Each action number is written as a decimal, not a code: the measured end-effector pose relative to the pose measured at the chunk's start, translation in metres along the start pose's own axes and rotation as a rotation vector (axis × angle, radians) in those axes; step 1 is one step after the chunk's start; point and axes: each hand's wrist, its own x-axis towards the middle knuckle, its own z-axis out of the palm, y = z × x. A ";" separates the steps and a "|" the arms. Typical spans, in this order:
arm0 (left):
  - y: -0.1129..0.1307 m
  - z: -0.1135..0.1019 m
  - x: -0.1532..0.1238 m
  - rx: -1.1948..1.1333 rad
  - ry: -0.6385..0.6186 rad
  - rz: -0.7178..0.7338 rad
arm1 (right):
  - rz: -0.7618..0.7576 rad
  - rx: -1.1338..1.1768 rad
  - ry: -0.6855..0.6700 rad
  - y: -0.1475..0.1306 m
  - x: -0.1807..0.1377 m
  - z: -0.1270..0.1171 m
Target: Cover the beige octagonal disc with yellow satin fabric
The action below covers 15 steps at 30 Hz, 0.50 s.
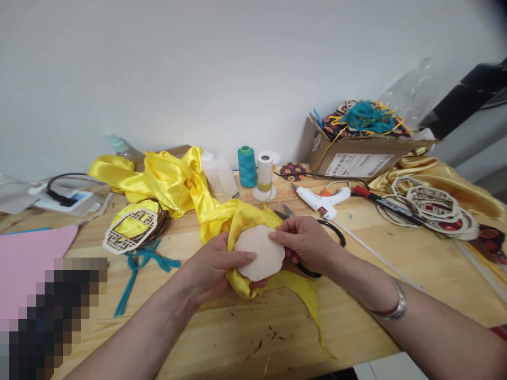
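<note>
wooden disc [259,252] on yellow satin [237,216]

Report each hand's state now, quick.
Left hand: closed on the pale scalloped wooden piece and yellow satin fabric.
Right hand: pinching the same piece's edge.

Both forearms bare, no sleeves; silver bangle [390,307] on rt wrist (plain band).

The wooden table [237,338] is pretty cluttered: yellow satin cloth [174,179], a teal thread spool [247,166] beside a white spool [264,177], a white glue gun [322,200], black scissors [320,232], a cardboard box [356,158], stacked wooden cutouts [431,208], pink paper [27,264] and a teal cord [138,264].
</note>
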 end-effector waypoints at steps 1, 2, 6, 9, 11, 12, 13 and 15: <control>-0.001 0.000 0.000 -0.004 0.002 -0.002 | 0.004 0.008 0.002 0.000 0.000 0.000; -0.001 -0.001 0.001 -0.007 0.001 -0.003 | 0.009 0.016 0.003 -0.001 0.000 0.000; -0.001 -0.001 0.000 0.008 0.013 -0.007 | 0.025 0.031 0.005 -0.001 0.001 0.000; 0.000 -0.001 0.001 0.022 0.031 -0.005 | 0.036 0.051 -0.005 0.000 0.002 0.000; 0.000 -0.002 0.002 0.019 0.033 0.004 | 0.039 0.077 -0.029 0.001 0.003 0.000; 0.001 -0.002 0.002 0.015 0.035 0.008 | 0.039 0.087 -0.046 0.001 0.003 -0.001; 0.001 -0.002 0.003 0.008 0.039 0.012 | 0.038 0.092 -0.065 0.000 0.003 -0.002; 0.002 -0.002 0.003 -0.004 0.058 0.017 | 0.050 0.080 -0.106 -0.003 0.002 -0.004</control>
